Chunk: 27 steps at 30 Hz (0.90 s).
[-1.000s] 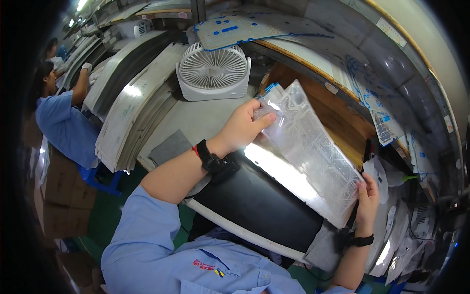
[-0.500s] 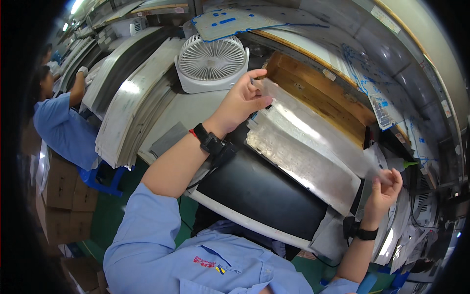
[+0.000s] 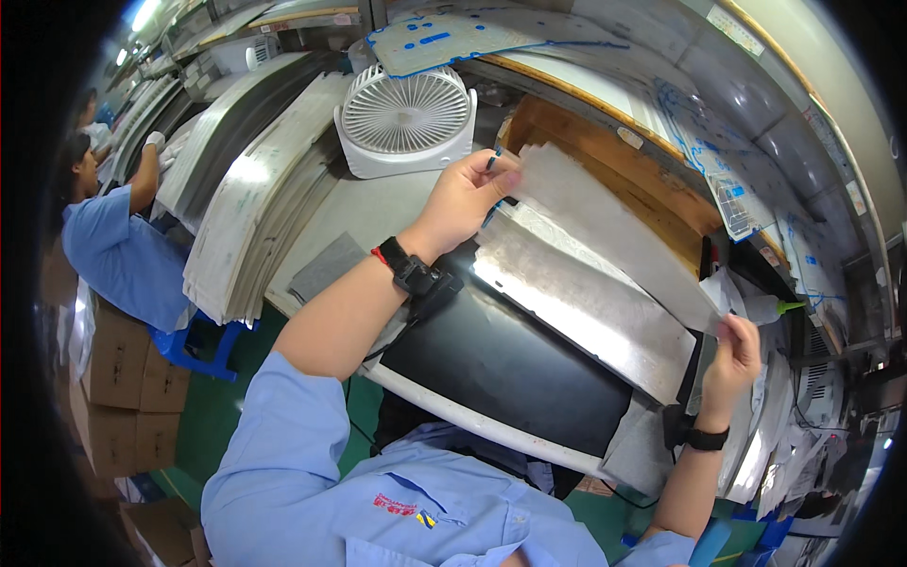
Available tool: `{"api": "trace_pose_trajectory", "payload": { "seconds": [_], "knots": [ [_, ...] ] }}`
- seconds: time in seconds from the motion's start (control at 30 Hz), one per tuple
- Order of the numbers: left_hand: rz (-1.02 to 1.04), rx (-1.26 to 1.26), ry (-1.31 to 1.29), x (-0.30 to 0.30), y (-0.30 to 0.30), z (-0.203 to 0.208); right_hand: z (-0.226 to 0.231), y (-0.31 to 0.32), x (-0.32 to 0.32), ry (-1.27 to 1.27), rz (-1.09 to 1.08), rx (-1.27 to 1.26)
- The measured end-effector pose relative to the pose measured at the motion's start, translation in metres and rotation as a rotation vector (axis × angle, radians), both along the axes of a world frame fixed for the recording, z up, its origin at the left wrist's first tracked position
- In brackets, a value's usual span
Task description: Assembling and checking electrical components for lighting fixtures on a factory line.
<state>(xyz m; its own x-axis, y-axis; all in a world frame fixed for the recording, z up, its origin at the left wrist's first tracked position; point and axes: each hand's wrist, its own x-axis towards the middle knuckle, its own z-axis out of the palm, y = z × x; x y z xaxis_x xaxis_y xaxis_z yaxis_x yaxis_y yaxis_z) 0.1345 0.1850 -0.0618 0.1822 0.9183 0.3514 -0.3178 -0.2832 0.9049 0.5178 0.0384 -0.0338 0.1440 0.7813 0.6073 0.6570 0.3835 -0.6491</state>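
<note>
A long, thin grey sheet [image 3: 614,222] with a ragged short end is stretched between my hands. My left hand [image 3: 468,198] pinches its far left end, with dark bands on the fingers. At the near right end, my right hand [image 3: 733,364] has its fingertips closed on the sheet's corner. Just below the sheet lies a shiny metal plate [image 3: 586,312] with a notched left end. That plate rests along the far side of a black mat [image 3: 501,364]. The raised sheet hides part of the surface behind the plate.
A white fan [image 3: 406,118] stands at the back, beside stacked long metal plates [image 3: 260,198] on the left. Behind the sheet is a wooden tray [image 3: 557,123]. A bottle with a green tip [image 3: 770,308] sits at right. Another person [image 3: 123,236] works at far left.
The sheet has tilted, showing a matt grey face instead of a bright glare. My right hand has moved slightly up and left; my left hand has shifted a little.
</note>
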Motion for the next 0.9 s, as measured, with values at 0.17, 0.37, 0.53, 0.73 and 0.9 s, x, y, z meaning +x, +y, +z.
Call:
{"api": "trace_pose_trajectory", "payload": {
  "seconds": [0.17, 0.37, 0.53, 0.73, 0.9],
  "knots": [
    [-0.030, 0.007, 0.190, -0.008, -0.001, 0.005, 0.035, -0.015, -0.005, -0.010, 0.029, -0.078],
    [-0.145, -0.111, 0.447, -0.013, -0.001, 0.009, 0.001, -0.010, 0.007, 0.072, 0.003, -0.122],
    [0.019, 0.134, 0.684, -0.018, 0.000, -0.002, -0.009, -0.018, 0.036, 0.197, -0.074, -0.080],
    [-0.018, 0.237, 0.902, -0.022, 0.008, -0.016, 0.004, -0.038, 0.044, 0.180, -0.241, 0.018],
    [0.108, 0.190, 0.819, -0.014, 0.010, -0.019, -0.018, -0.065, 0.068, 0.113, -0.253, -0.032]
  ]
}}
